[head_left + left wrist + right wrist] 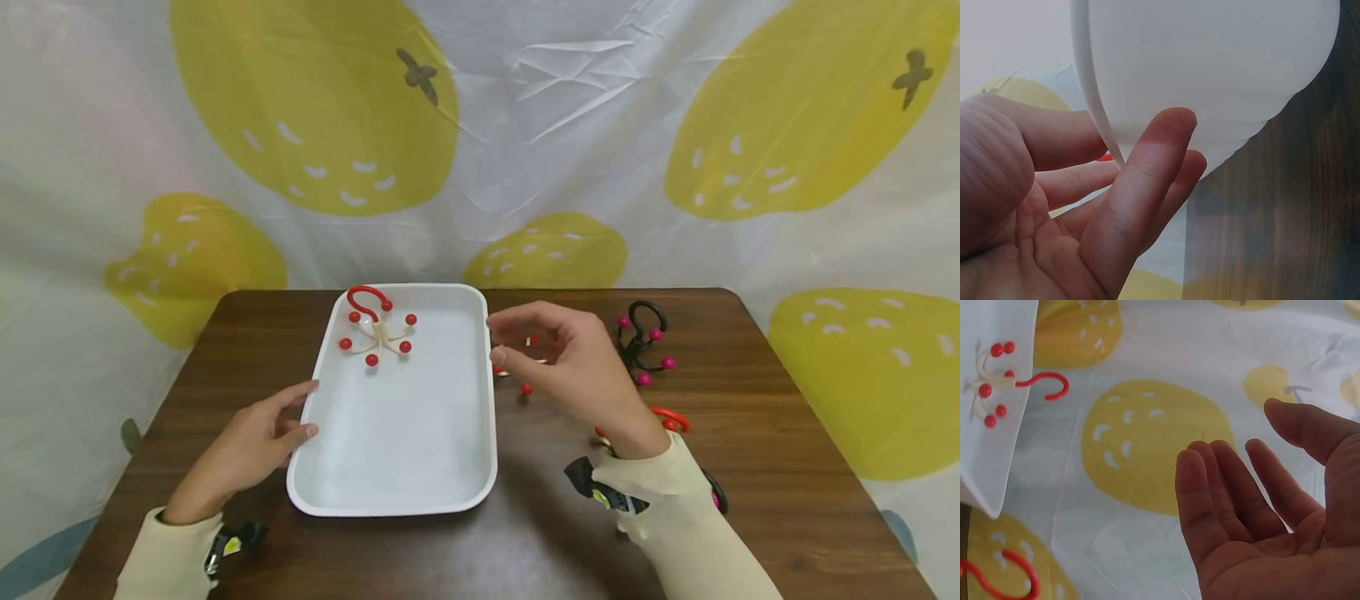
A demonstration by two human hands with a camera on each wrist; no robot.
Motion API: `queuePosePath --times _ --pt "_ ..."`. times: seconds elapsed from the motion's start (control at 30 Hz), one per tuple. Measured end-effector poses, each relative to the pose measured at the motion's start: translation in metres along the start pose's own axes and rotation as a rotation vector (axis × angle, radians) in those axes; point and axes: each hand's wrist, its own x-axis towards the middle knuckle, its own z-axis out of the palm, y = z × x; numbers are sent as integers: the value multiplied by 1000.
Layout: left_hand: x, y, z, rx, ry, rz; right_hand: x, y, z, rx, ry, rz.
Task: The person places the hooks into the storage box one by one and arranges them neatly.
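A white rectangular tray [397,433] lies on the table, its left rim held by my left hand [251,442]. Thumb and fingers sit on both sides of the tray wall [1210,56] in the left wrist view. Inside the tray's far left corner stands a cream hook hanger [379,335] with red balls on its arms and a red hook on top. My right hand [573,354] hovers by the tray's right rim, fingers loosely bent and apart, with nothing between them. Behind it another red-balled hanger [527,389] is partly hidden on the table.
A black hanger [636,346] with pink balls lies at the right back of the table [765,400]. Nearer, my right forearm partly covers a hanger with a red hook [672,417] and a black-and-pink one [720,493]. A lemon-print curtain [525,142] hangs behind the table.
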Motion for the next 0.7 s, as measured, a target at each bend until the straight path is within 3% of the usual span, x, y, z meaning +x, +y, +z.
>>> queuePosePath --times 0.2,0.5,0.7 --pt "-1 0 0 0 1 5 -24 8 -20 11 36 -14" --pt "-1 -2 -1 -5 0 -4 -50 15 -53 -125 62 -47" --pt "0 -2 -2 11 -2 -11 -69 15 -75 -212 75 19"
